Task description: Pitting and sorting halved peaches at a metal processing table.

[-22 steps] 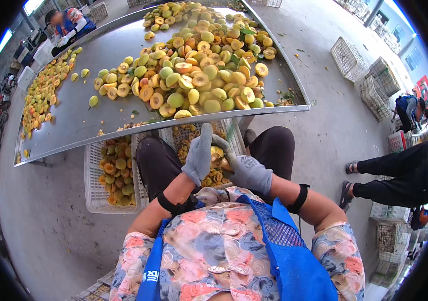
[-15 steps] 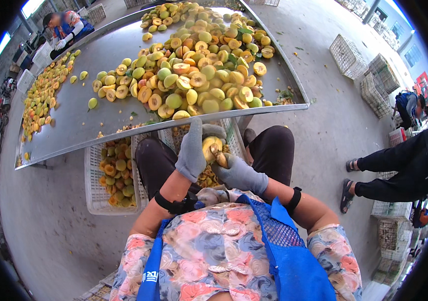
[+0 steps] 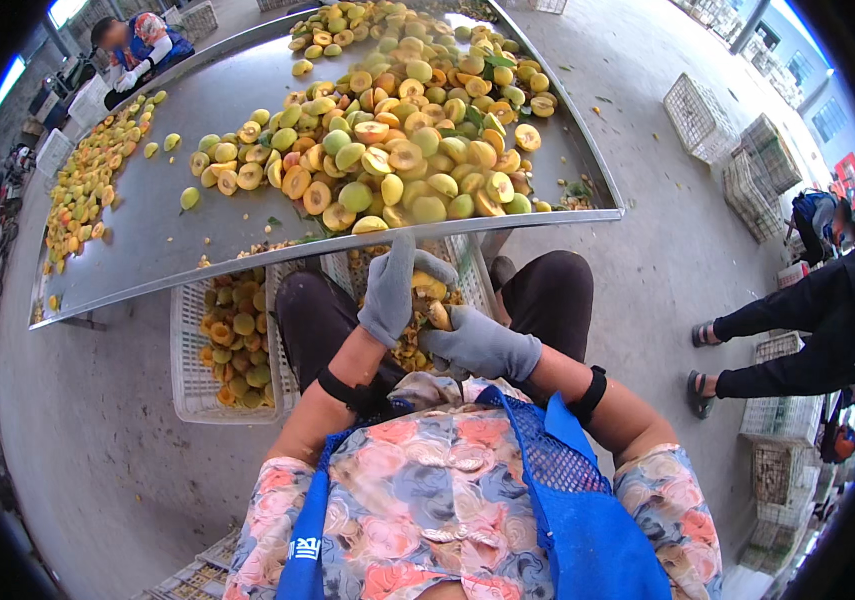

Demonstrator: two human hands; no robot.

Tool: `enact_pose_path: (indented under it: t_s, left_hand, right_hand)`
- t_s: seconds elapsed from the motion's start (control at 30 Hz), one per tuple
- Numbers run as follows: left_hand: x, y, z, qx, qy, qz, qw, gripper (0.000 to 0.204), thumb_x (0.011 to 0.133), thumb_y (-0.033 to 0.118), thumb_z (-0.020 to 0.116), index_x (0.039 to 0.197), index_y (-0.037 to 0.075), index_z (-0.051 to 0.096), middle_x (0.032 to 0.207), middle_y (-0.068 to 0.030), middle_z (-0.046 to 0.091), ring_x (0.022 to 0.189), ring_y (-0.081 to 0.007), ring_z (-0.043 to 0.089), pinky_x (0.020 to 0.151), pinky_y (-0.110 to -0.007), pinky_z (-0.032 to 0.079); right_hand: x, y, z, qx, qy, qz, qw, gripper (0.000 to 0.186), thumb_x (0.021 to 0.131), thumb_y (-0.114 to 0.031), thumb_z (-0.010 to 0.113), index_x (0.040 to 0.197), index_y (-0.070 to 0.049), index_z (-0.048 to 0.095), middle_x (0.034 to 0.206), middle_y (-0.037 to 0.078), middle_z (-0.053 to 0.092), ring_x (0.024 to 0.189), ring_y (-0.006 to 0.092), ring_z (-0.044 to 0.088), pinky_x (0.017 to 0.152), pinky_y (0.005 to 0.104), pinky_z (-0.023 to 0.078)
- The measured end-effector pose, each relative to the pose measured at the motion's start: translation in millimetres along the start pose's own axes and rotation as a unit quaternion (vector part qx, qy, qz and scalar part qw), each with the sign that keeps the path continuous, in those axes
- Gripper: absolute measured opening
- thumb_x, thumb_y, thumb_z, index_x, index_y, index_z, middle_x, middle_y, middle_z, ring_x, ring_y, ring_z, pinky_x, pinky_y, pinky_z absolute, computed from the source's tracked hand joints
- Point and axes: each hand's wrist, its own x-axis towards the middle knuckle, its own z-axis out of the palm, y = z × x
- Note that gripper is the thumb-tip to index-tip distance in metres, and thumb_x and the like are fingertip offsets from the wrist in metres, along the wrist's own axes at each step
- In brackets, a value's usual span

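Head view: gloved left hand (image 3: 387, 300) grasping a yellow fruit (image 3: 429, 285) between the knees.
The right hand (image 3: 487, 345) clasps a small brown object (image 3: 439, 316), its kind unclear, beside the fruit's golden, partly covered surface; beyond, green-yellow fruits and orange-tinged halves (image 3: 405, 155) heap the metal bench (image 3: 137, 270).

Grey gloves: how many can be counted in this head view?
2: one glove on the wearer's left hand, the other glove on the right hand, lower and to its right. Others farther off may be hidden.
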Motion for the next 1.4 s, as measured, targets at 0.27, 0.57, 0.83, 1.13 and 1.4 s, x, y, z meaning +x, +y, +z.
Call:
enact_pose_path:
  t_s: [0.27,0.57,0.83,1.13,1.4]
  left_hand:
    - [3.4,-6.8,-1.7,-0.173,0.038,-0.041,0.983,0.064,0.101,0.052,0.036,0.079,0.0,0.064,0.077,-0.0176,0.067,0.067,-0.0262,0.066,0.067,-0.037,0.055]
    - [-6.4,-13.4,-2.5,-0.211,0.128,-0.093,0.965,0.052,0.099,0.048,0.046,0.072,0.005,0.058,0.072,-0.0154,0.063,0.062,-0.0293,0.064,0.057,-0.04,0.054]
    - [-1.8,-17.2,-6.2,-0.229,0.068,-0.049,0.97,0.053,0.1,0.047,0.044,0.069,0.007,0.056,0.069,-0.014,0.061,0.06,-0.0293,0.062,0.055,-0.04,0.053]
    - [-2.5,-11.3,1.0,-0.322,0.065,-0.087,0.94,0.052,0.101,0.045,0.045,0.064,0.009,0.057,0.065,-0.0128,0.061,0.057,-0.0289,0.06,0.055,-0.041,0.052]
    - [4.7,-21.6,3.0,-0.347,0.073,-0.104,0.929,0.052,0.1,0.044,0.045,0.063,0.011,0.059,0.065,-0.0122,0.061,0.057,-0.0284,0.06,0.057,-0.043,0.052]
  right_hand:
    - [-0.3,-9.1,-6.5,-0.007,-0.044,-0.009,0.999,0.029,0.089,-0.027,0.061,0.089,0.002,0.065,0.07,0.01,0.065,0.06,0.0182,0.062,0.055,0.0341,0.049]
    - [2.7,-11.4,4.0,-0.031,-0.018,0.009,0.999,0.024,0.091,-0.024,0.059,0.085,-0.001,0.064,0.067,0.013,0.063,0.054,0.0224,0.059,0.051,0.0358,0.046]
    - [-1.4,-12.8,3.1,0.029,-0.093,-0.036,0.995,0.024,0.094,-0.026,0.061,0.085,-0.003,0.063,0.067,0.0,0.058,0.05,0.0086,0.051,0.044,0.0262,0.039]
    - [7.1,2.0,1.5,0.032,-0.088,-0.053,0.994,0.023,0.093,-0.026,0.063,0.087,-0.004,0.063,0.067,0.0,0.058,0.05,0.0076,0.051,0.043,0.0255,0.038]
    - [15.1,19.4,-4.1,0.111,-0.098,-0.036,0.988,0.023,0.089,-0.025,0.067,0.091,-0.003,0.065,0.07,0.001,0.062,0.06,0.0112,0.057,0.054,0.029,0.047]
